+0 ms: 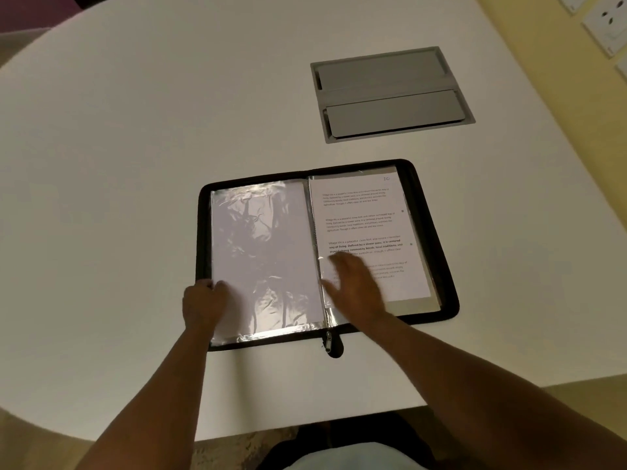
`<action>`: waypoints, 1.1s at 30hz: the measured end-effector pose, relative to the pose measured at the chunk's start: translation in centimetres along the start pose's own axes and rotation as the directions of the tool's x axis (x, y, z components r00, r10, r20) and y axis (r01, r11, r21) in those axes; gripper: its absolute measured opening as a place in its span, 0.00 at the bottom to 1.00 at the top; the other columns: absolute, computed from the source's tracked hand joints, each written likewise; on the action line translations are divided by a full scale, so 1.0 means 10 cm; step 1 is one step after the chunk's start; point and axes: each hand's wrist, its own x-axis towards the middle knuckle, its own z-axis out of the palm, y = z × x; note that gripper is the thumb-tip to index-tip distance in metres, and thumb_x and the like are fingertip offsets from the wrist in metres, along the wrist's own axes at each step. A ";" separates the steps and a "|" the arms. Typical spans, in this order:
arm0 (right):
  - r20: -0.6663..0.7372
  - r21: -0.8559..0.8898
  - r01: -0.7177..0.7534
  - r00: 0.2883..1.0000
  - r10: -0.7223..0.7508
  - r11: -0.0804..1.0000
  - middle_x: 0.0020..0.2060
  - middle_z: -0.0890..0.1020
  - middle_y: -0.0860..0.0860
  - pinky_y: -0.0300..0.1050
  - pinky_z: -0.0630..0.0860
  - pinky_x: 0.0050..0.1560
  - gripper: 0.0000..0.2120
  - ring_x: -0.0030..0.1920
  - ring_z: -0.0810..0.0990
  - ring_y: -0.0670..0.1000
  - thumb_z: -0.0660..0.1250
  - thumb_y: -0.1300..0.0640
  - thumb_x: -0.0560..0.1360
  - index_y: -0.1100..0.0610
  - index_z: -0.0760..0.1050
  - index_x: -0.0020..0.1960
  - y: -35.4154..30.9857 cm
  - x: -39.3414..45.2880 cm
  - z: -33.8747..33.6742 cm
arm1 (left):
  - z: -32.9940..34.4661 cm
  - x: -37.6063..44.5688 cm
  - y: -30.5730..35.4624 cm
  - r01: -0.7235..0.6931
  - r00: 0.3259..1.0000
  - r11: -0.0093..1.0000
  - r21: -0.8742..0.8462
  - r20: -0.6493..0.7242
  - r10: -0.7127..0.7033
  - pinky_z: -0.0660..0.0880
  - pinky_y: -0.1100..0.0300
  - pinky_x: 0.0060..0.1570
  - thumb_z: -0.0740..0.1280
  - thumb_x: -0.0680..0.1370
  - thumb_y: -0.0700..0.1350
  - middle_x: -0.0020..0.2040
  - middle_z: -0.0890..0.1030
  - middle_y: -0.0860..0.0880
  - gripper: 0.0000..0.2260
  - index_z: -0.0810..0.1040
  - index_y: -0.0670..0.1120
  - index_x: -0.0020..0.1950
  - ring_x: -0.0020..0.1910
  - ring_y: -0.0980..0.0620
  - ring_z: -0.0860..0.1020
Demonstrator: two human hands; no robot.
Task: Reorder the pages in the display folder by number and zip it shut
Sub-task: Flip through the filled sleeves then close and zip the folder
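A black zip display folder (441,252) lies open on the white table. Its left side shows a shiny clear sleeve (264,245) over a blank white sheet. On the right lies a printed page (366,218) marked 10 in its top corner. My left hand (203,303) grips the lower left edge of the left sleeve, thumb on top. Blurred, my right hand (353,283) lies flat with spread fingers on the lower part of the printed page, beside the spine. The zip pull (328,344) sticks out at the folder's near edge.
A grey cable hatch (390,96) is set into the white table (135,164) beyond the folder. The table's near edge curves just in front of my body. Wall sockets (607,22) sit at the far right.
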 end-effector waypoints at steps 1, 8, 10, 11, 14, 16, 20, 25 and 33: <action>0.106 0.021 0.055 0.993 -0.057 0.998 0.66 0.75 0.57 0.54 0.70 0.68 0.25 0.67 0.71 0.57 0.70 0.50 0.75 0.61 0.72 0.68 -0.14 -0.02 0.08 | 0.01 0.00 0.00 0.025 1.000 1.000 -0.002 0.007 -0.025 0.75 0.52 0.52 0.63 0.78 0.50 0.56 0.79 0.38 0.16 0.79 0.39 0.56 0.54 0.37 0.77; 0.421 0.035 0.113 0.899 -0.117 0.993 0.72 0.66 0.54 0.48 0.62 0.71 0.28 0.72 0.62 0.54 0.65 0.46 0.78 0.59 0.65 0.73 -0.68 -0.03 0.36 | -0.02 0.09 0.03 0.177 0.980 0.950 -0.256 0.137 -0.145 0.73 0.54 0.45 0.69 0.76 0.49 0.50 0.78 0.41 0.19 0.76 0.35 0.58 0.48 0.41 0.77; 0.421 0.062 0.064 0.903 -0.084 0.996 0.71 0.67 0.54 0.48 0.62 0.71 0.29 0.72 0.62 0.55 0.65 0.45 0.78 0.59 0.64 0.73 -0.71 -0.01 0.36 | -0.06 0.08 0.04 0.155 0.981 0.948 -0.279 0.157 -0.115 0.73 0.54 0.45 0.69 0.76 0.46 0.51 0.79 0.41 0.15 0.77 0.36 0.56 0.50 0.41 0.78; 0.418 0.079 0.033 0.906 -0.063 0.996 0.71 0.68 0.54 0.48 0.62 0.70 0.29 0.71 0.63 0.55 0.65 0.45 0.78 0.59 0.65 0.73 -0.72 0.00 0.37 | -0.08 0.06 0.05 0.137 0.983 0.953 -0.270 0.154 -0.097 0.73 0.54 0.45 0.68 0.76 0.45 0.52 0.79 0.41 0.14 0.77 0.37 0.55 0.50 0.41 0.78; 0.446 0.120 -0.070 0.895 0.009 0.990 0.71 0.69 0.53 0.48 0.62 0.70 0.29 0.71 0.64 0.54 0.63 0.42 0.78 0.57 0.66 0.73 -0.76 0.05 0.35 | -0.16 -0.01 0.11 0.057 0.989 0.973 -0.223 0.144 -0.025 0.73 0.53 0.49 0.67 0.77 0.45 0.57 0.79 0.41 0.16 0.76 0.39 0.62 0.52 0.42 0.77; 0.472 0.202 -0.165 0.880 0.052 0.965 0.71 0.70 0.53 0.48 0.65 0.70 0.29 0.71 0.67 0.53 0.61 0.39 0.78 0.56 0.66 0.73 -0.82 0.10 0.33 | -0.25 -0.09 0.20 0.011 0.988 0.978 -0.210 0.154 0.022 0.74 0.51 0.51 0.67 0.78 0.46 0.59 0.78 0.41 0.18 0.73 0.40 0.65 0.54 0.42 0.76; 0.400 0.369 -0.304 0.905 0.145 0.878 0.67 0.75 0.50 0.45 0.70 0.61 0.29 0.64 0.75 0.51 0.58 0.35 0.77 0.53 0.70 0.70 -0.97 0.22 0.15 | -0.40 -0.40 0.56 -0.202 0.969 0.947 -0.249 0.090 0.230 0.75 0.56 0.44 0.69 0.77 0.48 0.52 0.81 0.46 0.11 0.77 0.45 0.56 0.47 0.47 0.79; 0.291 0.596 -0.388 0.920 0.261 0.703 0.50 0.82 0.48 0.54 0.81 0.53 0.26 0.51 0.81 0.49 0.57 0.29 0.74 0.48 0.77 0.56 -1.05 0.33 -0.24 | -0.43 -0.91 1.06 -0.392 0.892 0.816 -0.425 0.042 0.450 0.77 0.69 0.36 0.69 0.77 0.49 0.43 0.83 0.55 0.08 0.82 0.49 0.53 0.38 0.61 0.82; 0.306 0.809 -0.448 0.873 0.380 0.380 0.49 0.85 0.52 0.46 0.81 0.48 0.18 0.49 0.85 0.52 0.66 0.43 0.77 0.55 0.80 0.58 -0.41 0.30 -1.05 | 0.12 -1.20 1.57 -0.457 0.690 0.718 -0.525 0.299 0.659 0.79 0.52 0.58 0.65 0.78 0.59 0.60 0.81 0.50 0.22 0.77 0.49 0.67 0.57 0.56 0.80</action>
